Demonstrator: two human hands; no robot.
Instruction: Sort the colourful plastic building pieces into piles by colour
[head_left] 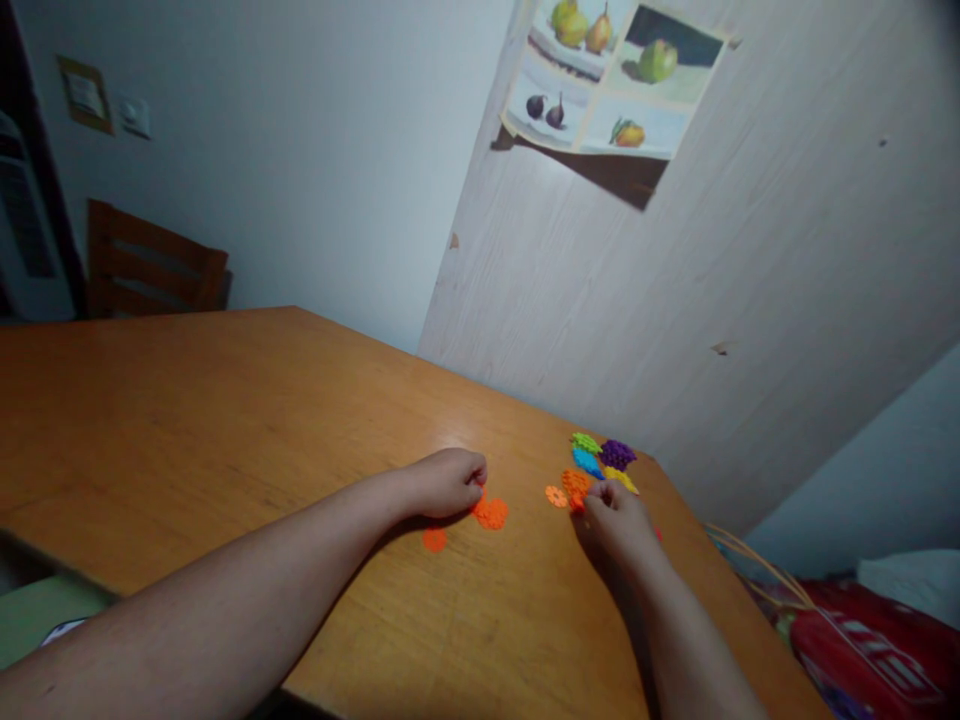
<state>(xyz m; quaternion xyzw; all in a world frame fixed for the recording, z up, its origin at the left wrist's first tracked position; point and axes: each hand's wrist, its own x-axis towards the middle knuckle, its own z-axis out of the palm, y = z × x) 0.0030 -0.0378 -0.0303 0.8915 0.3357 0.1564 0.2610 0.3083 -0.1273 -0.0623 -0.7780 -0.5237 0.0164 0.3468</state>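
My left hand (450,482) is closed in a pinch over the wooden table, with an orange disc at its fingertips, mostly hidden by the fingers. Just below the fingers lies an orange disc (493,516), and a flat orange disc (434,540) rests nearer to me. At the right, my right hand (621,515) is pinched against the near side of an orange pile of discs (576,483); what its fingers hold is hidden. A single orange flower-shaped disc (556,496) lies left of that pile. Behind are green (586,442), blue (587,462), purple (618,455) and yellow discs (622,480).
The wooden table (225,400) reaches to a wall and a pale panel with a fruit poster (615,80). A wooden chair (154,262) stands at the far left. Past the right edge lies a red bag (870,640) beside thin tan cords (765,565).
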